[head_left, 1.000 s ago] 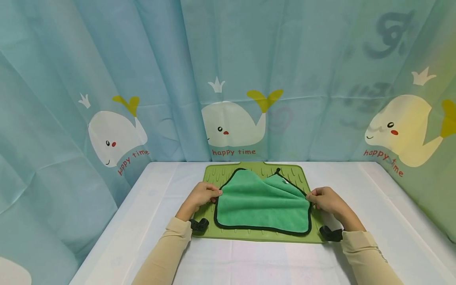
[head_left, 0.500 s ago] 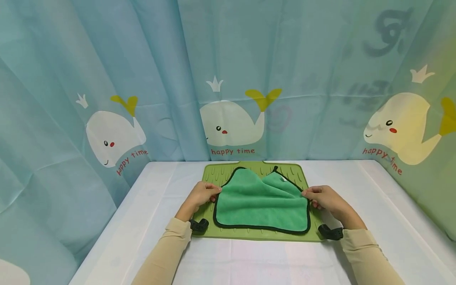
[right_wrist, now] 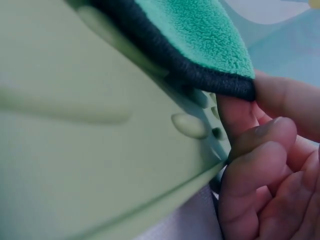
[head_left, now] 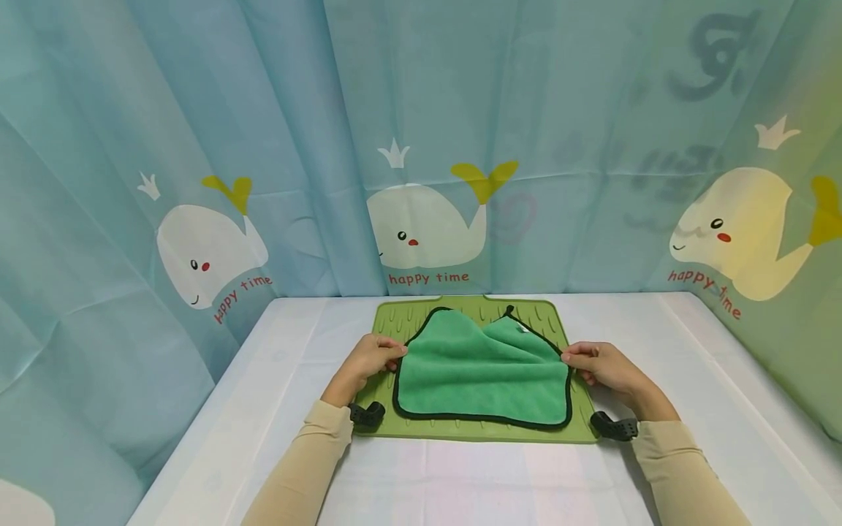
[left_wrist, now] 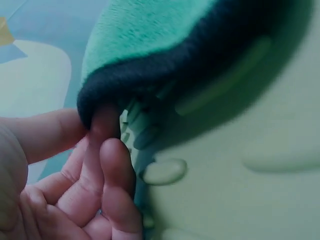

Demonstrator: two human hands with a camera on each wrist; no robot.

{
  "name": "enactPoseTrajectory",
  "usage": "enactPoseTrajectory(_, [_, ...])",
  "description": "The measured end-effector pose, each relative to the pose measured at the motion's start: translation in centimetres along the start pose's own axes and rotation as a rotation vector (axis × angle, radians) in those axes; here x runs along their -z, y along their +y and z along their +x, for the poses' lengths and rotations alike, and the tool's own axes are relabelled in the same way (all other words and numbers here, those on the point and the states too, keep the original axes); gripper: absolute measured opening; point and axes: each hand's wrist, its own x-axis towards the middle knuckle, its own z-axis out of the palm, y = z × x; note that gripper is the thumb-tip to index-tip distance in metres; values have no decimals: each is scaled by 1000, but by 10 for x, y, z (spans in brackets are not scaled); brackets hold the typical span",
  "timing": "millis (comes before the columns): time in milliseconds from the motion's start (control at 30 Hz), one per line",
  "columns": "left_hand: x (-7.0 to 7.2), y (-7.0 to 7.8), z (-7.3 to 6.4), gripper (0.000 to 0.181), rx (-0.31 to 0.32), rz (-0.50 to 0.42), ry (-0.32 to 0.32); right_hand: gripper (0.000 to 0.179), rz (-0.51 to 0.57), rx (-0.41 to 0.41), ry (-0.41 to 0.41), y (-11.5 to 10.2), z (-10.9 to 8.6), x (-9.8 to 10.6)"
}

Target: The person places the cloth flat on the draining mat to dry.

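I had the green towel [head_left: 483,376] pinched at both side edges, my left hand [head_left: 370,359] on its left black hem and my right hand [head_left: 601,365] on its right hem, thumb and fingertips [left_wrist: 102,122] closed on the trim, nothing else held. The towel lay on the green ridged mat [head_left: 395,321] at the middle of the white table [head_left: 276,380], far part bunched and lifted. Its long axis ran left-right between my hands, hanging loop [head_left: 509,312] pointing away from me. Risk as I judged it: both pinches were shallow, on the hem only, so a pull could slip one side free and the towel would skew or sag; it could also drag the mat.
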Motion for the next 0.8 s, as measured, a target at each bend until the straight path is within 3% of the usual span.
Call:
enactPoseTrajectory(300, [4,1,2,20,21,-52,-32,28,11,-7,-4,0,-1,2])
enactPoseTrajectory(600, [9,5,9,33,67,-142,-68,47,26,-42,-17,-6,0,4])
enactPoseTrajectory(800, [7,19,20,46,85,-56,-101,55,-15,-4,-27,-17,10,11])
